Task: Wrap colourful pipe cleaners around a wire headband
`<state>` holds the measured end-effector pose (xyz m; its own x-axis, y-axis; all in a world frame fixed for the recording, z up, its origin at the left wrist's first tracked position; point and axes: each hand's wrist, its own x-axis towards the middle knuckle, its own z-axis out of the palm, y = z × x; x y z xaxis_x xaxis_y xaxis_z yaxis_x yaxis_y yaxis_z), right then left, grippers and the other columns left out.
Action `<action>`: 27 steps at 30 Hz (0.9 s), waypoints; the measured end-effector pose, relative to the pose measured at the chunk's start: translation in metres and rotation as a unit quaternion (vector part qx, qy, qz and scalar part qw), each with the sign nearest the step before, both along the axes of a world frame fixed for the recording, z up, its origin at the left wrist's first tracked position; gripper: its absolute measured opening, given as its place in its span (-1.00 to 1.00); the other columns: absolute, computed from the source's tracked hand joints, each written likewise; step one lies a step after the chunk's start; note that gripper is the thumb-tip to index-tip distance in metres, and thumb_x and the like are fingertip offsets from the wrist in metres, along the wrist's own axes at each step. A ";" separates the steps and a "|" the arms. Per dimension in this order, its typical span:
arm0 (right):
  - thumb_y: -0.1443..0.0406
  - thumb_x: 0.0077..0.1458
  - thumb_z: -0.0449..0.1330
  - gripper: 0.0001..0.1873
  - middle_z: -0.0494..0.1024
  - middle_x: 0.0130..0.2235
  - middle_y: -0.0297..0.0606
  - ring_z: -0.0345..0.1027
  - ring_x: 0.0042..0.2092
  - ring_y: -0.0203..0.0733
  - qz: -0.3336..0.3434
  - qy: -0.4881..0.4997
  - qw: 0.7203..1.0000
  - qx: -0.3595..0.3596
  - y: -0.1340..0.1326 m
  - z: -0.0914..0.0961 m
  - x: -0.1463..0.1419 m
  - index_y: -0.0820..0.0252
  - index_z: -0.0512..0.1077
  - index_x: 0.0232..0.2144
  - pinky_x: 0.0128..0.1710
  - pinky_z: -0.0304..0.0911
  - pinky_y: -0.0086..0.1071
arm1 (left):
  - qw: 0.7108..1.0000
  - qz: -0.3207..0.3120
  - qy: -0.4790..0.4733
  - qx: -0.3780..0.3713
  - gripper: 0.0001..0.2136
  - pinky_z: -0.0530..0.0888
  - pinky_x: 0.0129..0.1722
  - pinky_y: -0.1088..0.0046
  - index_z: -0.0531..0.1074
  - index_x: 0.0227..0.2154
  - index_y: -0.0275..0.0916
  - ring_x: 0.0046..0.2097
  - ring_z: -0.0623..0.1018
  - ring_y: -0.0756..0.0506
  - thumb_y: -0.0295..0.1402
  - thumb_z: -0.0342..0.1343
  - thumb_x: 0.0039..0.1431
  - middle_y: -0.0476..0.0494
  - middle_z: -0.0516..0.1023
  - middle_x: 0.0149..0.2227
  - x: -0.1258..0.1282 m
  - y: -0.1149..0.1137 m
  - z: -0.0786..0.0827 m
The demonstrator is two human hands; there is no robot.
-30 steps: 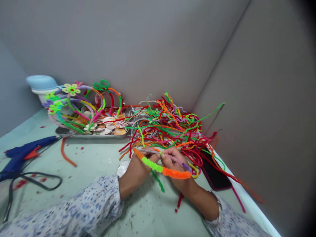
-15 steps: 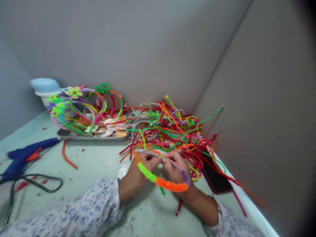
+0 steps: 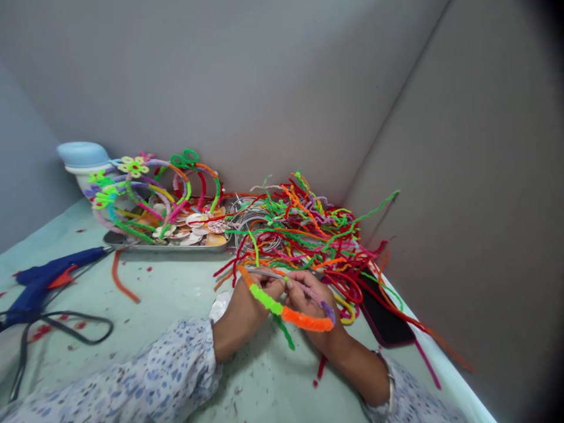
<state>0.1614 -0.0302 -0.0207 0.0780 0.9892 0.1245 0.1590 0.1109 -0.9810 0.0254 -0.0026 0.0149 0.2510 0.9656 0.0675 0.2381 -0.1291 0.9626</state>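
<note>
Just ahead, pipe cleaners (glue gun off left)

1. The left hand and right hand cover part of the pipe-cleaner hoop, so what their fingers pinch can't be made out.
2. The wire coil shows only in part behind the loose pipe cleaners.
3. Red strands lie across the dark phone, and its screen can't be seen.
4. The shells in the metal tray overlap, too small to tell apart.
5. The hot glue gun is cut off at the far left, and the patterned sleeves run off the near edge.
</note>
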 end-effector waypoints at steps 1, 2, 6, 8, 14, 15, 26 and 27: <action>0.15 0.08 0.09 -0.80 0.39 -0.53 -0.35 0.24 -0.52 -0.29 -0.001 -0.013 1.000 0.001 0.000 0.001 0.000 0.15 0.37 -0.33 -0.57 0.15 -0.45 | 1.000 0.001 0.002 0.007 -0.80 0.19 -0.60 0.50 0.21 -0.71 -0.23 -0.57 0.25 0.03 -0.41 0.00 -0.03 0.03 0.23 -0.66 0.000 -0.001 0.002; 0.16 0.09 0.08 -0.80 0.38 -0.53 -0.35 0.24 -0.52 -0.29 -0.003 -0.025 1.000 0.004 -0.001 0.001 -0.001 0.15 0.36 -0.36 -0.57 0.15 -0.45 | 1.000 0.003 0.004 0.012 -0.78 0.18 -0.60 0.50 0.19 -0.72 -0.23 -0.58 0.24 0.04 -0.41 0.00 -0.03 0.04 0.22 -0.67 0.000 -0.001 0.003; 0.17 0.08 0.08 -0.82 0.34 -0.57 -0.39 0.21 -0.54 -0.31 0.001 -0.022 1.000 0.009 -0.002 0.006 -0.001 0.16 0.33 -0.42 -0.60 0.11 -0.47 | 1.000 0.002 0.022 0.013 -0.76 0.19 -0.59 0.51 0.17 -0.74 -0.23 -0.57 0.25 0.04 -0.41 0.01 -0.03 0.05 0.21 -0.68 0.001 -0.001 0.001; 0.17 0.08 0.08 -0.81 0.34 -0.59 -0.41 0.20 -0.57 -0.33 0.000 0.004 1.000 -0.006 -0.001 0.009 -0.001 0.17 0.32 -0.44 -0.62 0.09 -0.48 | 1.000 -0.001 0.016 0.021 -0.78 0.26 -0.53 0.50 0.25 -0.70 -0.24 -0.53 0.32 0.01 -0.39 0.01 0.01 0.02 0.30 -0.64 0.002 0.000 -0.001; 0.19 0.02 0.12 -0.78 0.34 -0.66 -0.43 0.16 -0.62 -0.36 -0.041 0.104 0.992 -0.051 0.011 0.012 0.006 0.18 0.30 -0.56 -0.63 0.08 -0.50 | 0.994 0.019 0.044 0.102 -0.83 0.37 -0.34 0.44 0.45 -0.29 -0.25 -0.33 0.42 -0.05 -0.37 0.02 0.08 -0.09 0.43 -0.36 0.002 -0.010 -0.001; 0.19 0.02 0.12 -0.78 0.34 -0.66 -0.43 0.16 -0.62 -0.37 -0.046 0.135 0.989 -0.047 0.013 0.011 0.008 0.18 0.30 -0.57 -0.63 0.07 -0.51 | 0.988 0.036 0.060 0.137 -0.82 0.36 -0.33 0.44 0.44 -0.25 -0.23 -0.30 0.41 -0.05 -0.38 0.03 0.08 -0.09 0.42 -0.33 0.001 -0.013 0.000; 0.21 -0.03 0.18 -0.80 0.30 -0.54 -0.45 0.12 -0.61 -0.43 -0.043 0.345 0.935 -0.070 0.020 0.012 0.012 0.17 0.28 -0.55 -0.65 0.06 -0.53 | 0.962 -0.147 0.129 0.192 -0.84 0.35 -0.31 0.45 0.46 -0.30 -0.21 -0.33 0.43 -0.04 -0.42 -0.03 0.14 -0.09 0.46 -0.37 -0.002 -0.021 -0.009; 0.22 -0.03 0.19 -0.81 0.29 -0.54 -0.44 0.11 -0.61 -0.43 -0.028 0.350 0.933 -0.078 0.018 0.012 0.011 0.17 0.28 -0.55 -0.65 0.05 -0.53 | 0.967 -0.128 0.124 0.183 -0.83 0.35 -0.27 0.44 0.45 -0.28 -0.21 -0.29 0.44 -0.04 -0.43 -0.03 0.15 -0.09 0.48 -0.33 -0.002 -0.018 -0.011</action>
